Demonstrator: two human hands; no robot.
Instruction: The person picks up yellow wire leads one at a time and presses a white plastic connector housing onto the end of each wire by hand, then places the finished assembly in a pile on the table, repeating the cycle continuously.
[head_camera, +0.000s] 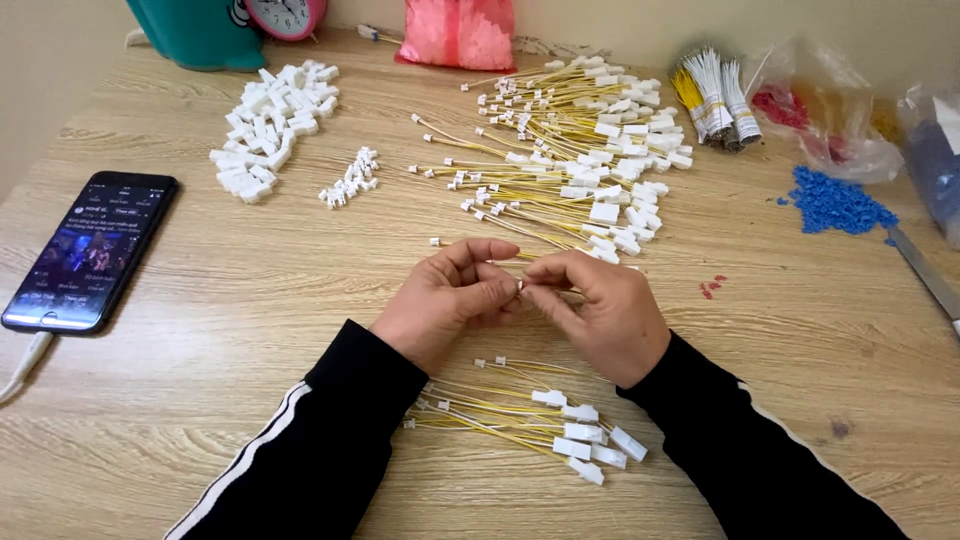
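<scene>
Pale wood-grain table (200, 330) fills the view, with a cream wall along the far edge. At the far left a black phone (90, 250) lies face up with its screen lit, a white cable (25, 365) running from its near end. Beyond it, at the far edge, stand a teal container (195, 30) and a pink-rimmed clock (285, 15). To the right of the phone lies a heap of white plastic housings (270, 125), and just right of that a smaller cluster of tiny white connectors (350, 178).

Near the middle, the left hand (445, 300) and the right hand (600, 310) meet, fingertips pinched narrowly together around a small white connector (521, 286) on a thin yellow wire (560, 293); how much of the piece each hand grips is hidden by the fingers. Both forearms wear black sleeves (330, 440) with white stripes. Between the wrists, on the near side, a small bundle of yellow wires (520, 415) with white plugs lies on the table. Beyond the hands spreads a big pile of the same wired pieces (570, 150), reaching far back to a pink bag (460, 30).

Farther right, tied bunches of yellow and white wires (715, 95) lie beside a clear plastic bag (830, 120) holding red and yellow bits. Near that, a scatter of small blue parts (835, 205) sits on the wood, a few red specks (712, 288) lie closer in, and a metal blade (925, 275) runs along the right edge.
</scene>
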